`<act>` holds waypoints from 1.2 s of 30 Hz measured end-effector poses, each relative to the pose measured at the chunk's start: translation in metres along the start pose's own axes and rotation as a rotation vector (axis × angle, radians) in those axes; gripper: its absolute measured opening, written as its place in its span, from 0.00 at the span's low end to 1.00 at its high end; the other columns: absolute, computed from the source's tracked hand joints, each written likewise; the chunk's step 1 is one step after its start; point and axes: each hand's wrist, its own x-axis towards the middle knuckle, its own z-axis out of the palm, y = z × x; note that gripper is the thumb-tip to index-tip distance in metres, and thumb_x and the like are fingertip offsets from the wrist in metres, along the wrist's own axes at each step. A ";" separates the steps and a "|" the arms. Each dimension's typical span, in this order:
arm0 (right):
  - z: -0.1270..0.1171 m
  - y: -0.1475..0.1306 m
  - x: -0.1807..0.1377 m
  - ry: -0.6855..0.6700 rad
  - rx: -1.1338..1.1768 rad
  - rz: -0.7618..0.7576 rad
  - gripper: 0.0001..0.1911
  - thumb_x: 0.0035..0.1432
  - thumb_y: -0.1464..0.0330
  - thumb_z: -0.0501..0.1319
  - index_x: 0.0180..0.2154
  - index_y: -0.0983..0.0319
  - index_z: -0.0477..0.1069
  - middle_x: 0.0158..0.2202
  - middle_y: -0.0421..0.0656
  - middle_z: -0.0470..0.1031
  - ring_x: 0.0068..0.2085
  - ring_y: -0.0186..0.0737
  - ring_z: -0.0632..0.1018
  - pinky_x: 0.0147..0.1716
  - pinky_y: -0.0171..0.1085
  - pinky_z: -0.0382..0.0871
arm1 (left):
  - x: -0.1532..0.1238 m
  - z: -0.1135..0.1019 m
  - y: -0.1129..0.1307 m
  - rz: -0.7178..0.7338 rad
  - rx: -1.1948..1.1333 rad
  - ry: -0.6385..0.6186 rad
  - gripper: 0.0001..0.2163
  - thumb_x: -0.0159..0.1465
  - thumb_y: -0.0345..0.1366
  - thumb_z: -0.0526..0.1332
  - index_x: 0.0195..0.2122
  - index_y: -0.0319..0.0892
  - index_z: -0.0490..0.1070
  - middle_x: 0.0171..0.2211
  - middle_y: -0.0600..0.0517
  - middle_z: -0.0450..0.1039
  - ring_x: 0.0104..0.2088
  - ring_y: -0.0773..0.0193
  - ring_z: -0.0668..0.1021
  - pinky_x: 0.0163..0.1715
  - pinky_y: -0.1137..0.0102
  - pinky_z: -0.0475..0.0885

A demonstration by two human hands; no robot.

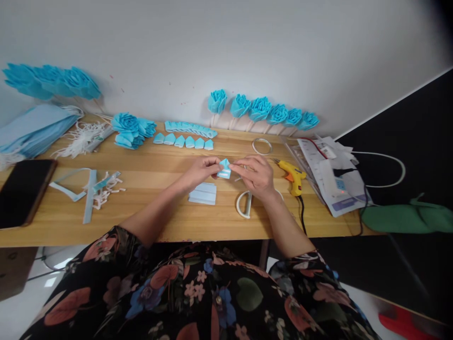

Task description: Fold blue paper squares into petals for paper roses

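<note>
A small folded light-blue fabric piece [224, 169], pointed at the top with a paler band near its bottom, is held up between both hands. My left hand [203, 172] pinches its left side. At its right edge are the pinched fingertips of my right hand [257, 175]. Cut pale-blue fabric pieces [202, 194] lie flat below my left hand. Scissors with white handles [242, 210] rest partly hidden beneath my right hand and wrist. Beyond my hands lie a row of folded petals [179, 141] and an overlapping strip of petals [190, 128].
Several blue fabric flowers on sticks [260, 109] lean on the wall. A yellow glue gun [293, 176] and a ring-shaped roll [262, 146] lie rightward. Leftward are face masks [37, 130], cut ear loops [83, 139], fabric scraps [91, 193] and a phone [24, 192].
</note>
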 end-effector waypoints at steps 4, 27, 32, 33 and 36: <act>0.000 0.000 0.001 0.008 -0.004 -0.005 0.21 0.65 0.75 0.57 0.52 0.48 0.79 0.44 0.41 0.82 0.45 0.42 0.77 0.45 0.43 0.72 | 0.000 0.000 -0.001 0.008 -0.016 0.001 0.08 0.56 0.39 0.67 0.26 0.40 0.72 0.25 0.55 0.70 0.27 0.69 0.71 0.32 0.72 0.68; 0.006 -0.010 0.002 -0.088 -0.120 -0.062 0.16 0.68 0.72 0.58 0.47 0.49 0.80 0.41 0.39 0.83 0.45 0.39 0.75 0.42 0.40 0.66 | 0.001 0.002 -0.005 -0.001 0.068 0.035 0.12 0.57 0.43 0.65 0.24 0.40 0.70 0.23 0.56 0.65 0.26 0.69 0.66 0.30 0.71 0.60; 0.008 -0.011 0.001 -0.064 -0.108 -0.054 0.18 0.68 0.74 0.57 0.50 0.49 0.79 0.43 0.40 0.83 0.45 0.40 0.75 0.41 0.41 0.67 | 0.004 0.000 -0.007 0.006 0.025 0.073 0.08 0.57 0.38 0.63 0.24 0.40 0.71 0.23 0.55 0.68 0.27 0.68 0.69 0.31 0.71 0.64; 0.009 -0.011 0.001 -0.067 -0.107 -0.038 0.18 0.68 0.74 0.57 0.51 0.49 0.78 0.43 0.40 0.83 0.45 0.40 0.76 0.42 0.41 0.67 | 0.004 0.000 -0.007 0.012 0.009 0.086 0.08 0.57 0.38 0.63 0.24 0.41 0.70 0.23 0.55 0.68 0.27 0.68 0.69 0.31 0.71 0.65; 0.010 -0.012 0.000 -0.085 -0.079 0.029 0.20 0.68 0.74 0.56 0.54 0.49 0.77 0.45 0.41 0.83 0.46 0.41 0.77 0.44 0.42 0.69 | 0.005 0.004 -0.007 0.032 -0.045 0.121 0.10 0.59 0.38 0.63 0.23 0.40 0.69 0.23 0.56 0.67 0.26 0.69 0.69 0.32 0.71 0.66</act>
